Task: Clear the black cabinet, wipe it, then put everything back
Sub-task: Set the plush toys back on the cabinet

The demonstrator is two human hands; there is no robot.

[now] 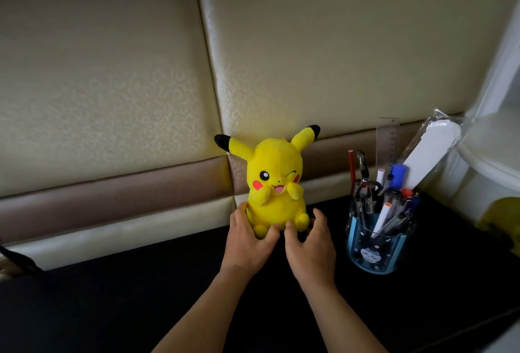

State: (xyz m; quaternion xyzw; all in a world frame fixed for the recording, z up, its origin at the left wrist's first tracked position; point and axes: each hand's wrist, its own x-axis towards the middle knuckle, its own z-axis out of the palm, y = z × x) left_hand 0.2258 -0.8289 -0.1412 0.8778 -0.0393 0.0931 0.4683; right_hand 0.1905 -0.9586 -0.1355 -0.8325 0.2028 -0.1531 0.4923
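Observation:
A yellow plush toy [277, 183] with black-tipped ears sits upright at the back of the black cabinet top [140, 296], against the padded wall. My left hand [247, 245] grips its lower left side, fingers round the body and thumb under a foot. On the toy's lower right is my right hand [312, 248], fingers spread and loosely curved; its thumb touches the toy near the feet, and the other fingers stand just off it.
A blue transparent pen holder [374, 254] full of pens, markers and scissors stands right of the toy. A clear ruler [388, 138] and a white packet in plastic [430, 150] lean behind it. White furniture [492, 127] borders the right edge, with something yellow [498, 217] beside it.

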